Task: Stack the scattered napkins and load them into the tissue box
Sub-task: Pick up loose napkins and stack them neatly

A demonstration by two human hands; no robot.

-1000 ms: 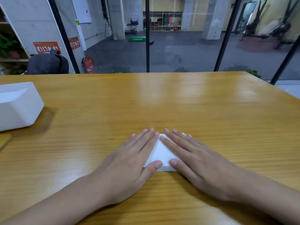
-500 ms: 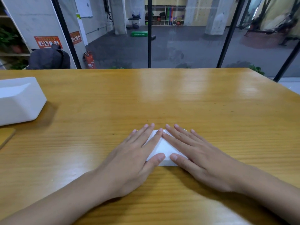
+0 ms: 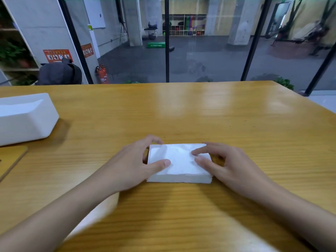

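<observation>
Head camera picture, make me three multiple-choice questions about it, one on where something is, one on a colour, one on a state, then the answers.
1. Where is the tissue box relative to the napkin stack?
A) to its left
B) to its right
C) on top of it
2. What colour is the napkin stack?
A) blue
B) white
C) green
3. How are the napkins now?
A) scattered
B) inside the box
C) one stack gripped by left hand and right hand
Answers: 1 A, the box sits at the left of the table; 2 B, white paper; 3 C, a hand holds each end.
</observation>
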